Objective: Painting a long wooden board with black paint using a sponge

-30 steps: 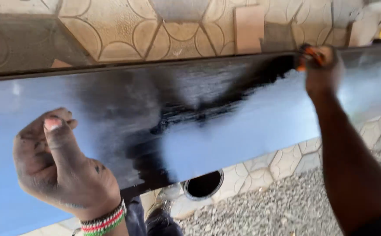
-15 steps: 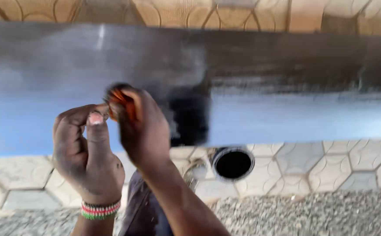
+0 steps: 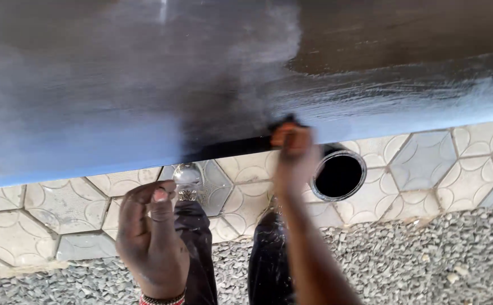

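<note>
A long flat panel lies across the view, pale blue-grey on the left and coated in wet black paint through the middle and right. My right hand presses a small dark applicator against the panel's near edge, where the black coat ends. The applicator is mostly hidden by my fingers. My left hand hangs below the panel's edge over the paving, fingers curled in with the thumb on top. It holds nothing and is off the panel.
A round open container with a dark inside stands on the hexagonal paving tiles just right of my right hand. Grey gravel covers the near ground. My dark-trousered legs and a small shiny round object are below the panel.
My right hand swept from the panel's far right end to the middle, then down to the near edge. My left hand came off the panel and dropped below it.
</note>
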